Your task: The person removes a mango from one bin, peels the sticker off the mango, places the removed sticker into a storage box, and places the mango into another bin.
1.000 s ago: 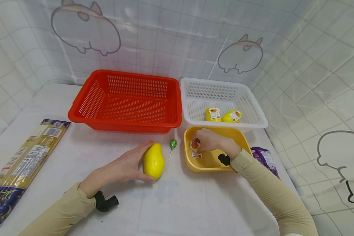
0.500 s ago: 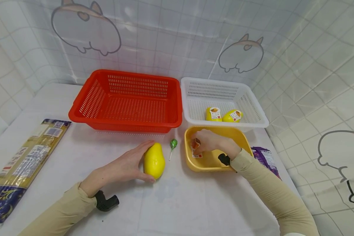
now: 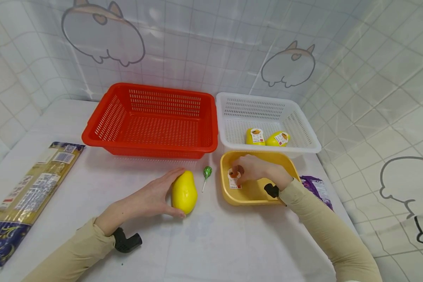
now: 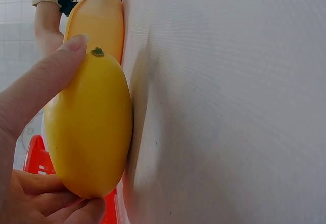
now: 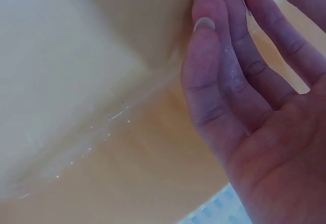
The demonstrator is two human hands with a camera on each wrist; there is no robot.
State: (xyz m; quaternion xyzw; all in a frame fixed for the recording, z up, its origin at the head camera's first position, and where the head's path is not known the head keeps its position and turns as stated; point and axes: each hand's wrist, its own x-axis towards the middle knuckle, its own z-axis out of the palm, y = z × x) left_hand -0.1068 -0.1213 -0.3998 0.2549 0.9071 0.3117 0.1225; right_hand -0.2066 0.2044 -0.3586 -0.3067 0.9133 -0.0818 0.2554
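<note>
Gold-and-blue packet (image 3: 31, 199): lying slantwise at the far left of my view.
Red basket (image 3: 148, 149): behind the left hand.
Left hand (image 3: 151, 197): thumb and fingers spread wide, holding the yellow fruit.
Yellow fruit (image 3: 184, 192): on the white table, green stem end by the thumb in my left-wrist view.
Green lollipop (image 3: 207, 172): just beside it.
White basket (image 3: 275, 149): two labelled fruits (image 3: 255, 137) inside.
Yellow tub (image 3: 257, 192): white label (image 3: 234, 181) inside.
Right hand (image 3: 252, 168): fingers curled, touching the label; I can't tell if they pinch it.
Purple packet (image 3: 318, 190): right of the tub.
</note>
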